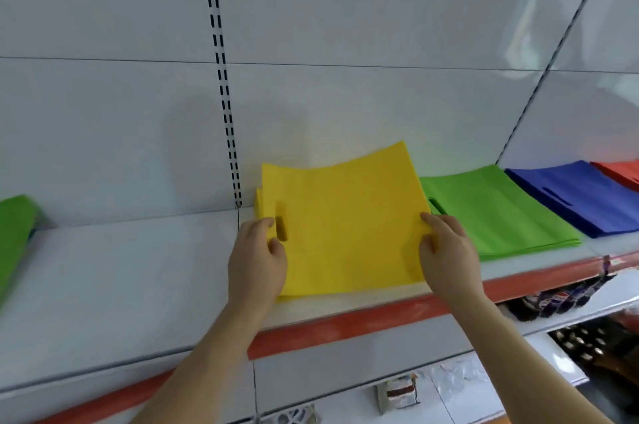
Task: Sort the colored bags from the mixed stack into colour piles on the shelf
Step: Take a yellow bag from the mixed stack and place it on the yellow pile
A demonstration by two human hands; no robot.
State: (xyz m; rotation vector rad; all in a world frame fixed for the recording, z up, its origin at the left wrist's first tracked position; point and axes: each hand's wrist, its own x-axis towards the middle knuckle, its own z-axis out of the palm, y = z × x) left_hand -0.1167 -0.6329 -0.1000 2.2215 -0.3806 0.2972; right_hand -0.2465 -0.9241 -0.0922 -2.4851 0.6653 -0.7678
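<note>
A yellow bag [349, 216] is held flat over the yellow pile [260, 202] on the white shelf [138, 271]; its far edge curls upward. My left hand [257, 257] pinches the bag's left edge beside the handle slot. My right hand [446, 250] grips its right edge. To the right lie a green pile [494, 216], a blue pile [581, 199] and a red pile [619, 171]. At the far left edge sits the mixed stack [15, 233], with a green bag on top.
The shelf's front edge carries a red strip [345, 323]. A slotted upright [224, 95] runs up the white back panel. Lower shelves at the bottom right hold packaged goods [560, 299].
</note>
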